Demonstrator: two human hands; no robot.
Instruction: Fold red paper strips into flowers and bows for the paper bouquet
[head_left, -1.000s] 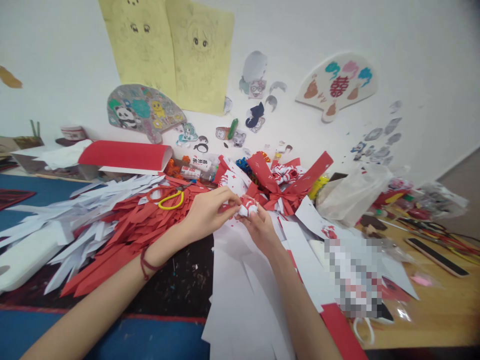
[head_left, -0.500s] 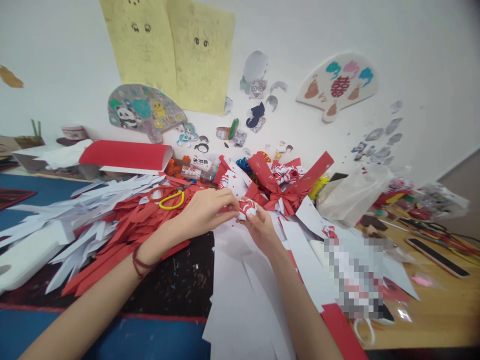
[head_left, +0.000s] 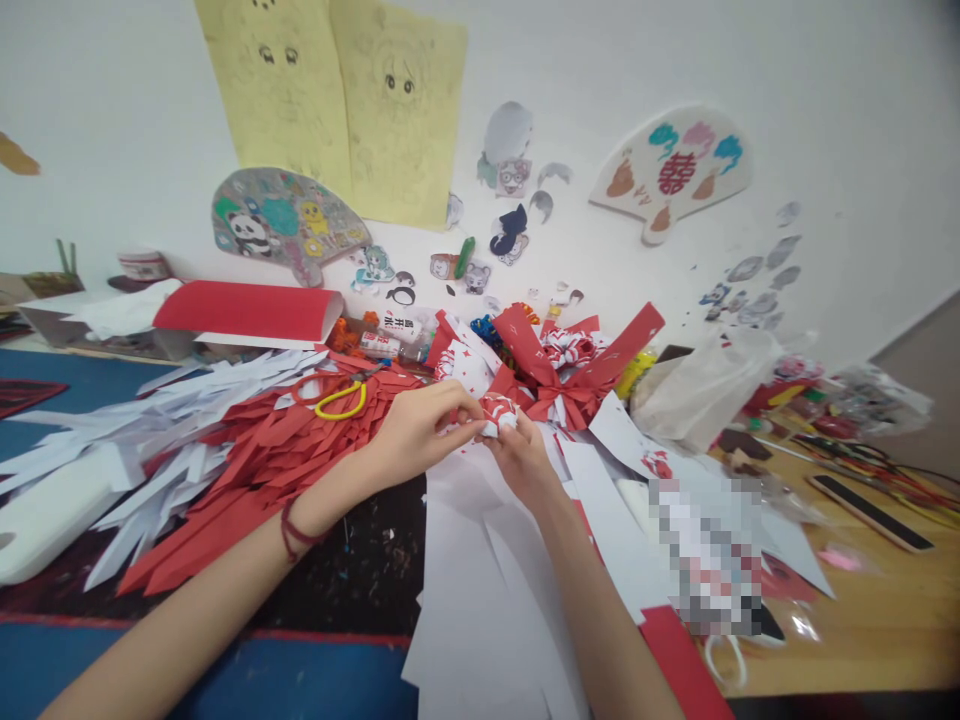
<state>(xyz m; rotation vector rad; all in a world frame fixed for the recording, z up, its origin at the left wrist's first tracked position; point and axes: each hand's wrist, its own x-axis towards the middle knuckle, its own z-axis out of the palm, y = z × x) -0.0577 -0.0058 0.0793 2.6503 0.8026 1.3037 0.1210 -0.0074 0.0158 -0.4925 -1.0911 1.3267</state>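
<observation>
My left hand (head_left: 420,428) and my right hand (head_left: 520,455) meet at the middle of the table, both pinching a small folded red-and-white paper piece (head_left: 498,411). The left fingers close on its left side, and the right fingers hold it from below. A red cord bracelet (head_left: 294,531) circles my left wrist. Just behind the piece lies a large red-and-white paper bow (head_left: 564,368). Loose white paper sheets (head_left: 480,590) lie under my right forearm.
A heap of red and white paper strips (head_left: 210,440) covers the left side, with yellow and red-handled scissors (head_left: 337,393) on it. A white plastic bag (head_left: 705,385) and craft clutter sit at right. A dark phone (head_left: 870,512) lies on the wooden table. Drawings hang on the wall.
Both hands keep their pinch on the paper piece and shift only slightly; the piece has turned a little between the fingers.
</observation>
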